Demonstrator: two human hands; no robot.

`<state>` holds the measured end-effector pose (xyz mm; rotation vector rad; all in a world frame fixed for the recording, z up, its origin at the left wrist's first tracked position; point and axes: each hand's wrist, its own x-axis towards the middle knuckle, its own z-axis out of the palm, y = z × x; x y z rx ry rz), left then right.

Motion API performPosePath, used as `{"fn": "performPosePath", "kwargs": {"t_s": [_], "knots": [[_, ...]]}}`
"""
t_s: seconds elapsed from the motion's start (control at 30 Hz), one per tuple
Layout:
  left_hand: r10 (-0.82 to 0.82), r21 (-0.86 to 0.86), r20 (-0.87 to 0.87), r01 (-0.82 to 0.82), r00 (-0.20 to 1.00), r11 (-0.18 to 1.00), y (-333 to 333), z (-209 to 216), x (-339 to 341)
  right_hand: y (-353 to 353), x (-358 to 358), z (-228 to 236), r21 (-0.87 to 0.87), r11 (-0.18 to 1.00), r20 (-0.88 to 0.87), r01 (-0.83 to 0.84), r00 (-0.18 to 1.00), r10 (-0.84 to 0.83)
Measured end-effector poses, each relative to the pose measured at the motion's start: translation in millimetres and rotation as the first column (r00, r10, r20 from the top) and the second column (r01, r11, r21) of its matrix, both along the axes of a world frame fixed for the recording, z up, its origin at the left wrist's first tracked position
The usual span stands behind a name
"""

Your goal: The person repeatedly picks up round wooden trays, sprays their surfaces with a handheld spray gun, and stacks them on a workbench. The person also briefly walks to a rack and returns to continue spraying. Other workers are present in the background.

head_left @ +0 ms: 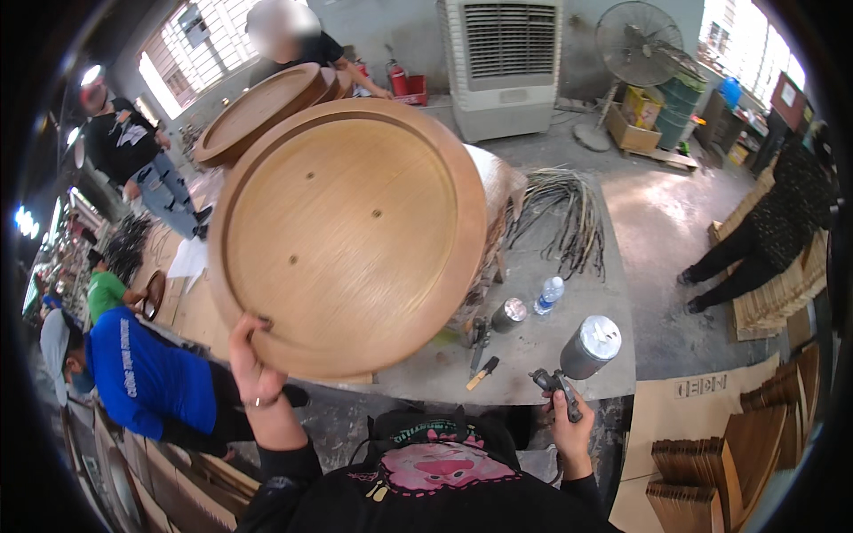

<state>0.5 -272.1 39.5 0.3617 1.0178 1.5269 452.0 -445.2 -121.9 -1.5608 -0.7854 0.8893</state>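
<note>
A large round wooden tray [346,258] with a raised rim and three small holes in its base fills the middle of the view, its inner face tilted toward me. My left hand [255,364] is closed on the tray's lower left rim, the thumb over the edge. My right hand [570,428], at the table's near right, is wrapped round the handle of a spray gun [555,382]. Just beyond the gun stands a silver metal cup [591,348]; whether it is joined to the gun I cannot tell.
On the grey table [613,293] are a small can [509,314], a water bottle [549,295], a brush [482,373], another dark tool [479,336] and a bundle of dark strips [564,218]. More round trays [258,115] are beyond mine. A person in blue [155,373] is close on the left. Curved wooden pieces [755,444] stand at lower right.
</note>
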Motion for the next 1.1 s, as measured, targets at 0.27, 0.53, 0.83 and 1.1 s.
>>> {"fn": "performPosePath", "kwargs": {"t_s": [0.27,0.53,0.83,1.1], "knots": [[-0.267,-0.11,-0.012,0.264,0.964,0.958,123.9,-31.8,45.7,-19.8,-56.5,25.3,0.004,0.982,0.016,0.187,0.982,-0.187],[-0.668,-0.271,-0.607,0.677,0.431,0.684,160.7,-24.7,-22.6,22.0,-81.0,70.6,0.181,0.972,-0.06,0.146,0.989,-0.137],[0.449,0.165,-0.882,0.795,-0.146,0.583,171.7,15.6,-50.7,84.2,-20.6,171.5,0.33,0.933,0.102,0.142,0.977,-0.185],[0.431,-0.045,-0.857,0.873,-0.284,0.486,188.2,24.6,-41.9,151.6,15.6,225.2,0.211,0.971,0.089,0.108,0.988,-0.129]]}}
